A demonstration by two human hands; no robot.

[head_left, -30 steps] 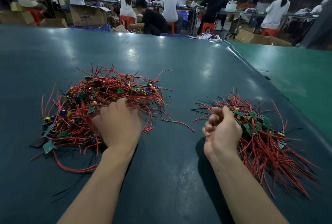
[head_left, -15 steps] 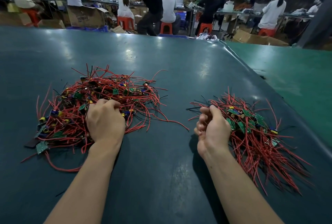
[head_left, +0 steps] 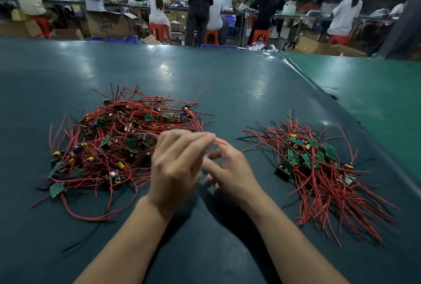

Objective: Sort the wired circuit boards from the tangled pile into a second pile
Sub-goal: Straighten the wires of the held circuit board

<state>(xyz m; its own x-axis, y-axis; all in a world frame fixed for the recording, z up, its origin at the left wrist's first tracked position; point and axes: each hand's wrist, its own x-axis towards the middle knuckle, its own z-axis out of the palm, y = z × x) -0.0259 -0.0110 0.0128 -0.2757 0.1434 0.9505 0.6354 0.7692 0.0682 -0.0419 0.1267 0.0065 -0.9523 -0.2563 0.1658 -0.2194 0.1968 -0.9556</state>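
Note:
The tangled pile of small green circuit boards with red and black wires lies on the left of the dark green table. A second, smaller pile of the same boards lies on the right, its wires fanned toward me. Between the piles, my left hand is raised at the right edge of the tangled pile and pinches a red wire at its fingertips. The board on that wire is hidden. My right hand sits just beside it, fingers loosely spread toward the wire and holding nothing that I can see.
A lighter green table adjoins on the right behind a raised seam. Beyond the far edge, several people sit on red stools at benches among cardboard boxes. One person stands at the centre back.
My left hand has lifted off the tangled pile and moved right with a red wire. My right hand has left the second pile and moved left to meet it, its fingers uncurled.

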